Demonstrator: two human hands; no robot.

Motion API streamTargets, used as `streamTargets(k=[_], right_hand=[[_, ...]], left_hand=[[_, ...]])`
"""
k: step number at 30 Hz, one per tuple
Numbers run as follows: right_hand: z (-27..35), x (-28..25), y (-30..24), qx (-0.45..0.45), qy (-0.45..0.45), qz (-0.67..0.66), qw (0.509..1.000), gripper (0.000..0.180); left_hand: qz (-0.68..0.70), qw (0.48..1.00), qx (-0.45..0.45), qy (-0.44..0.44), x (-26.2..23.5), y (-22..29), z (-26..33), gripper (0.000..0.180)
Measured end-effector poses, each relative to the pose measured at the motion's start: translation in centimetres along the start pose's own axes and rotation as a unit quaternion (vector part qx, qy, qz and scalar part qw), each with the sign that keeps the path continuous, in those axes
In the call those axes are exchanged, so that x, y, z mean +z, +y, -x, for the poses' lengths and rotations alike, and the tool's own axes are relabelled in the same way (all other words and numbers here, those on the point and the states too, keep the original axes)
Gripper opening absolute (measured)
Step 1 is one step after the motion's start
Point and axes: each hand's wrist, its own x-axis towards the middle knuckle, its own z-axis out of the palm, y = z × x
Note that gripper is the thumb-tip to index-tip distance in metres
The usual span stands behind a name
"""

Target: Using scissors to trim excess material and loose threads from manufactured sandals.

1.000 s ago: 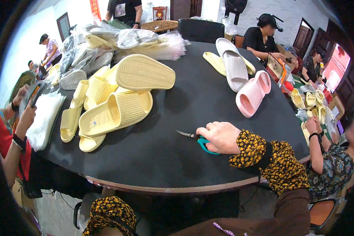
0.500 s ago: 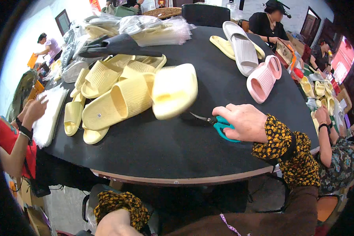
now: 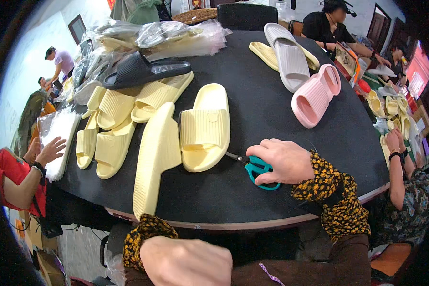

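My right hand (image 3: 286,162) rests over the table with its fingers wrapped round teal-handled scissors (image 3: 259,172); their dark blades point left. The blade tip reaches the edge of a pale yellow slide sandal (image 3: 205,136), which lies sole down. Just left of it another yellow slide sandal (image 3: 152,162) stands tipped on its side, its ribbed sole showing. At the lower edge, below the table's rim, my left hand (image 3: 186,260) is smeared by motion and its fingers are hidden.
More yellow slides (image 3: 112,148) lie at the left, with a black slide (image 3: 145,71) behind them. Bagged slides (image 3: 162,38) are heaped farther back. Grey (image 3: 291,62) and pink slides (image 3: 314,97) sit at the right. A co-worker's hands (image 3: 50,150) are by clear bags (image 3: 64,143).
The two near yellow slides have shifted: one now stands on its side, the other lies flat. My right hand and scissors moved slightly left and nearer. My left hand moved right.
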Motion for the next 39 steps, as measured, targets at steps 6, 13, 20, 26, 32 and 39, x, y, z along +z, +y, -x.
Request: streamTargets(k=[6, 13, 20, 26, 32, 39], right_hand=[[-0.1, 0.2, 0.0, 0.033, -0.027, 0.075, 0.996, 0.043], [0.2, -0.3, 1.0, 0.095, 0.071, 0.150, 0.982, 0.038], [0.5, -1.1, 1.4, 0.150, 0.081, 0.118, 0.978, 0.038], [0.3, -1.0, 1.6, 0.150, 0.218, -0.123, 0.957, 0.044], [0.3, -0.6, -0.2, 0.092, 0.213, -0.287, 0.930, 0.050], [0.1, -0.1, -0.5, 0.076, 0.184, -0.450, 0.871, 0.043]], left_hand=[[-0.491, 0.787, -0.298, 0.227, 0.1, -0.6, 3.3, 0.024], [-0.770, 0.450, -0.406, 0.197, -1.7, -0.5, 6.4, 0.041], [-0.800, 0.343, -0.441, 0.220, -3.9, 2.1, 10.6, 0.055], [-0.818, 0.313, -0.407, 0.257, -5.6, 3.0, 12.1, 0.060], [-0.819, 0.320, -0.404, 0.253, -7.5, 2.1, 12.2, 0.058], [-0.547, 0.573, -0.476, 0.382, -11.0, -0.4, 11.3, 0.035]])
